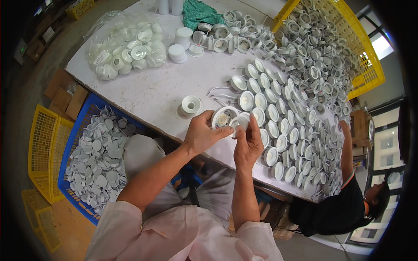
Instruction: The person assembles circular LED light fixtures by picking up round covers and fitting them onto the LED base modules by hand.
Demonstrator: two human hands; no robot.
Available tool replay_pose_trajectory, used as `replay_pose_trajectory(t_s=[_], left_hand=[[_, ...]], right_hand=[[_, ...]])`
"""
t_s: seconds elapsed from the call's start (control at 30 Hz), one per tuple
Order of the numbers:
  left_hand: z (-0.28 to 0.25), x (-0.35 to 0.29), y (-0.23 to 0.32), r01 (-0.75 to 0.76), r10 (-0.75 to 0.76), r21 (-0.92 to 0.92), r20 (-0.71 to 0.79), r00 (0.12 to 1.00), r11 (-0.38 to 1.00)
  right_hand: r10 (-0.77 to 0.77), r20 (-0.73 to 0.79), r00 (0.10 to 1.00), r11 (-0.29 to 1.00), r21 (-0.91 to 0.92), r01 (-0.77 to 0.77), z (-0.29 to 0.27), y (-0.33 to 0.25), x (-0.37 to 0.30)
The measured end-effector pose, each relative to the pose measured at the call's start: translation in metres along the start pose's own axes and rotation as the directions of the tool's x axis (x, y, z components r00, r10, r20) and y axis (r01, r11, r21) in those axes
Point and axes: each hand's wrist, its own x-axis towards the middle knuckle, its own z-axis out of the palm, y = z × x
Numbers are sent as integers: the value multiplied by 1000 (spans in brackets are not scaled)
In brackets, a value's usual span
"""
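Note:
Over the table's near edge, my left hand (201,132) grips a round white downlight housing (222,118), with a yellowish LED board showing inside it. Close against its right side, my right hand (248,150) pinches a white cone-shaped ring (239,123); the two parts overlap, and I cannot tell whether they are joined. Left of them a white round cup-like part (190,105) stands upright on the table. Just beyond my hands, rows of white downlights (260,101) lie tilted with their wires trailing.
A clear bag of white cone parts (130,50) lies at the far left, near stacked white discs (177,53). A yellow crate (370,78) spills housings at the far right. Beside my leg, a blue basket (65,172) holds white disc-shaped lights. A co-worker's arm (347,152) reaches the table's right side.

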Motion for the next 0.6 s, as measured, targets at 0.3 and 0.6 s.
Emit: replay_pose_trajectory(t_s=[0.3,0.6], left_hand=[[0,-2,5,45,-51,130,44,998,990],[3,-1,-4,47,-57,98,102,993,994]], right_hand=[[325,-85,942,909,302,-286,-7,11,7],[230,-83,970,969,116,-220,-9,2,10]])
